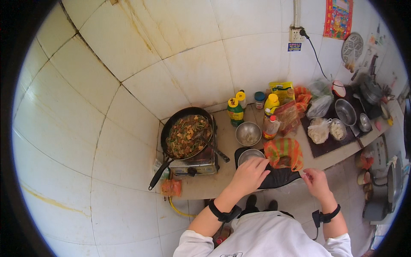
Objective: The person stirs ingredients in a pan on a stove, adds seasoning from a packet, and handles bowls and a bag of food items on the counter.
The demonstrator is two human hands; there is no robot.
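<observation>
An orange-and-green striped plastic bag (pixel 284 149) lies on the counter, with something dark showing at its near side. My left hand (pixel 252 173) is at the bag's left edge, palm down, fingers close together. At the bag's lower right corner is my right hand (pixel 315 182), thumb and fingertips drawn together. Whether either hand grips the plastic is not clear. Partly hidden by my left hand, a metal bowl (pixel 251 155) sits on a black cloth-like item (pixel 279 180). Another metal bowl (pixel 248 134) stands just behind it.
Left, a frying pan (pixel 188 135) of noodle-like food with a spatula (pixel 213 148) rests on a portable gas stove (pixel 194 168). Sauce bottles (pixel 236 112) line the wall. Farther right are a bag of pale food (pixel 318 130), a bowl of white pieces (pixel 337 129) and an empty-looking metal basin (pixel 345 111).
</observation>
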